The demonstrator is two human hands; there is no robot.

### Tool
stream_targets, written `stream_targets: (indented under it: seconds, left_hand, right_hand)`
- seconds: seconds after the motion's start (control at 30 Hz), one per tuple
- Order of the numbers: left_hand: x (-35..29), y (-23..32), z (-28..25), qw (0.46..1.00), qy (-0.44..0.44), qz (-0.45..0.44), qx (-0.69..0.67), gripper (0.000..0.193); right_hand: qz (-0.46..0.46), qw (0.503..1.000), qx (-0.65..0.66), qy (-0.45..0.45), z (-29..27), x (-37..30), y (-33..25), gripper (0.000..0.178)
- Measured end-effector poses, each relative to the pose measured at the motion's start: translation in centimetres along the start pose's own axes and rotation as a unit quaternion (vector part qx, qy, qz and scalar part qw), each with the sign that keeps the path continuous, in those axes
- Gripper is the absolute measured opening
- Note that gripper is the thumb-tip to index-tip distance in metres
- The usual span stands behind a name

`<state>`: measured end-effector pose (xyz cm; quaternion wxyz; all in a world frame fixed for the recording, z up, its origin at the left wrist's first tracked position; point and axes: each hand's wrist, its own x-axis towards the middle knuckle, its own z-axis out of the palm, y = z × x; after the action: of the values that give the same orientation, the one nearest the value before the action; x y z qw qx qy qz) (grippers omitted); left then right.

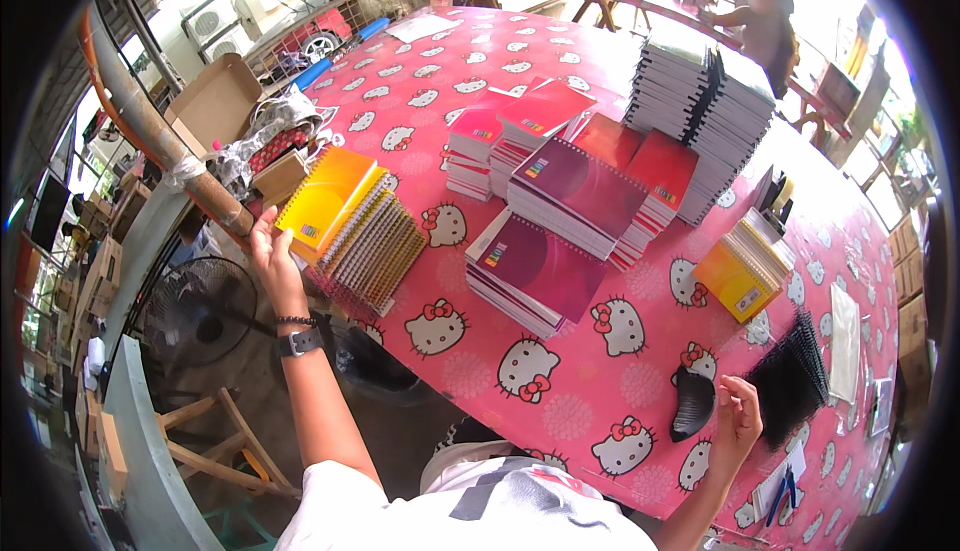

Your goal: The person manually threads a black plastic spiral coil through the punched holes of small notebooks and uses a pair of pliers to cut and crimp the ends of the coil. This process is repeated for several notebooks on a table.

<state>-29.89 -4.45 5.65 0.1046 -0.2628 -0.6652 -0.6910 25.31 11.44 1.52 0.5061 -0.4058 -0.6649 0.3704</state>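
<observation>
- Left hand (pixel 272 251): at yellow notebook stack's (pixel 335 211) outer side, left of front purple stack (pixel 540 271); thumb and fingers slightly parted, can't tell if gripping.
- Yellow notebook stack: on desk (pixel 572 443), left of front purple stack. Probably heavy as a block; covers likely slick, so layers may shear. Best hold: low, both sides, off the coils (could bend).
- Black curved piece (pixel 693 404): right of front purple stack, nearer the person.
- Right hand (pixel 735 416): just beyond that, fingers curled; can't tell if anything's pinched.
</observation>
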Motion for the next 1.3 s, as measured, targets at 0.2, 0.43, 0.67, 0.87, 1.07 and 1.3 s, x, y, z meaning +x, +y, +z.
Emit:
stream_targets:
  seconds: [0.2, 0.43, 0.67, 0.87, 1.07, 1.3]
  left_hand:
    - [0.0, -1.3, 1.1, 0.989, 0.007, -0.031, -0.145, 0.043]
    - [1.2, -3.1, 1.0, 0.964, -0.021, -0.089, -0.25, 0.058]
    - [-0.5, -0.7, 2.4, 0.982, -0.01, -0.052, -0.183, 0.06]
    - [-0.5, -1.1, 2.6, 0.984, 0.022, -0.074, -0.161, 0.06]
    - [-0.3, -0.6, 2.9, 0.967, 0.062, -0.091, -0.229, 0.057]
    - [0.0, -1.5, 2.4, 0.973, 0.049, -0.091, -0.208, 0.051]
  right_hand:
    - [-0.038, 0.987, 0.137, -0.069, 6.2, 1.8, -4.5, 0.015]
    - [-0.038, 0.886, 0.261, -0.382, 28.5, 2.8, -11.8, 0.037]
    - [-0.072, 0.969, 0.22, -0.088, 45.7, 7.5, -10.0, 0.045]
    - [-0.08, 0.955, 0.282, -0.05, 48.1, 7.7, -11.6, 0.029]
    - [-0.084, 0.962, 0.256, -0.053, 47.5, 7.6, -11.3, 0.031]
    - [-0.043, 0.967, 0.24, -0.071, 47.7, 7.5, -11.7, 0.036]
